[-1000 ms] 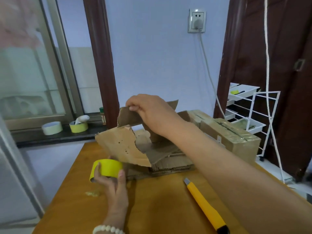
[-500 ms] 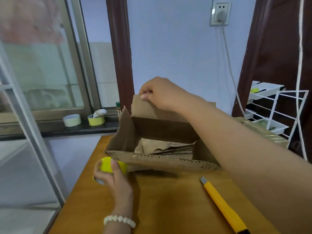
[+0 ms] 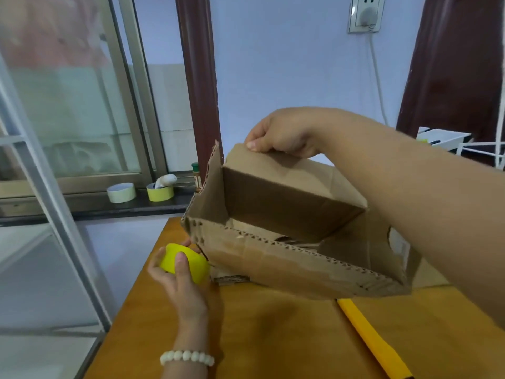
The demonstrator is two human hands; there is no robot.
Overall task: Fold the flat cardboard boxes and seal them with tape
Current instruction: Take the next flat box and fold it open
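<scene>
A home room: sliding window [image 3: 82,105], wall socket [image 3: 364,13], wooden table [image 3: 273,337].

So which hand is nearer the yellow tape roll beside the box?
Left. The left hand grips the yellow tape roll beside the cardboard box; the right hand pinches the box's far top edge, apart from the roll.

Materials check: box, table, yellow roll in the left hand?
The box is matte brown corrugated cardboard: fluting shows on its cut edges. The table looks like wood or veneer, orange-brown with a slight sheen; which one, I cannot tell. The roll is smooth yellow tape, likely plastic film.
</scene>
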